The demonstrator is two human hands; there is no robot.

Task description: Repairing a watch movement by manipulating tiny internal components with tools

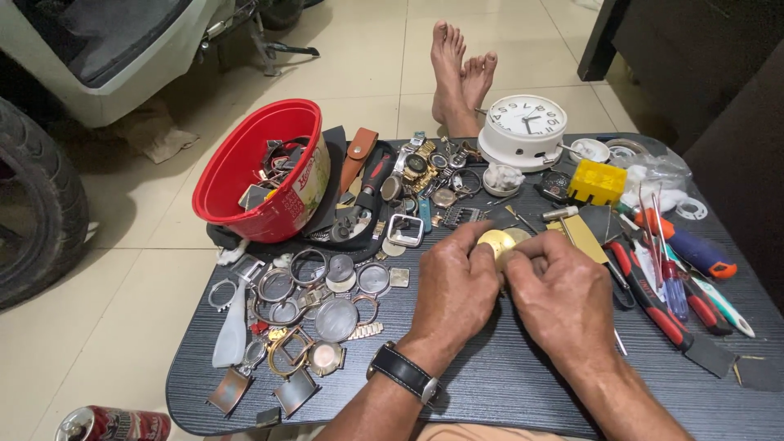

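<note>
Both hands meet over the middle of a small dark table [506,384]. The left hand [453,290] and right hand [563,298] pinch a round gold disc [495,242] between their fingertips, just above the tabletop; both are closed on it, the thumbs hidden behind the knuckles. A black-strapped watch [404,373] sits on the left wrist.

The only bare patch of table lies under and just in front of the forearms, reaching to the near edge. To the left, a spread of watch cases and rings [314,302] runs almost to the near-left corner, with a white plastic piece [231,331] near the left edge. A red bowl [263,167] full of watch parts stands at the far-left corner, partly overhanging. To the right, red-handled pliers [653,298] and screwdrivers [682,265] lie close beside the right hand and fill the way to the right edge. Beyond the hands lie a square buckle [406,230], a yellow block [596,181] and a white clock [523,131] at the far edge, with bare feet [459,77] on the tiled floor behind it. A can [114,425] lies on the floor by the near-left corner.
</note>
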